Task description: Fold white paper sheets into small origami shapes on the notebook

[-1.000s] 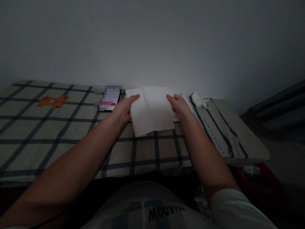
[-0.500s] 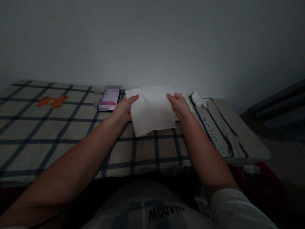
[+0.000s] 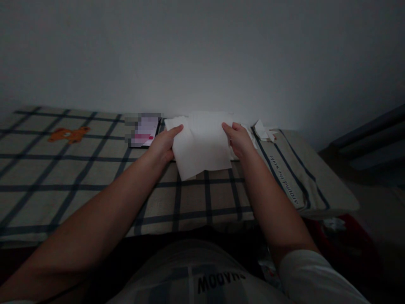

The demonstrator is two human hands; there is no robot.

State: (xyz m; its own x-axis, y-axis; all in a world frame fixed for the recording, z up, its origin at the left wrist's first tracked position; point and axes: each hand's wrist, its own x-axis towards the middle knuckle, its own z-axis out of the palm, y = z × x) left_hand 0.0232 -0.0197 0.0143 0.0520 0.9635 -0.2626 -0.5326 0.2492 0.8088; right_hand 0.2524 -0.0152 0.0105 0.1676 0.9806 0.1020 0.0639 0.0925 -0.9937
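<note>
A white paper sheet (image 3: 202, 143) with a lengthwise crease is held just above a checked cloth-covered surface (image 3: 95, 177). My left hand (image 3: 164, 143) grips its left edge, thumb on top. My right hand (image 3: 238, 139) grips its right edge the same way. The sheet's near edge curls up slightly off the cloth. The room is dim.
A phone with a lit screen (image 3: 144, 131) lies left of the sheet, near the wall. Crumpled white paper scraps (image 3: 264, 131) sit to the right. An orange bear print (image 3: 69, 134) marks the cloth. A red object (image 3: 344, 240) lies on the floor at right.
Both hands lifted the sheet slightly toward the wall; its near edge has risen and curled. The hands keep their grip.
</note>
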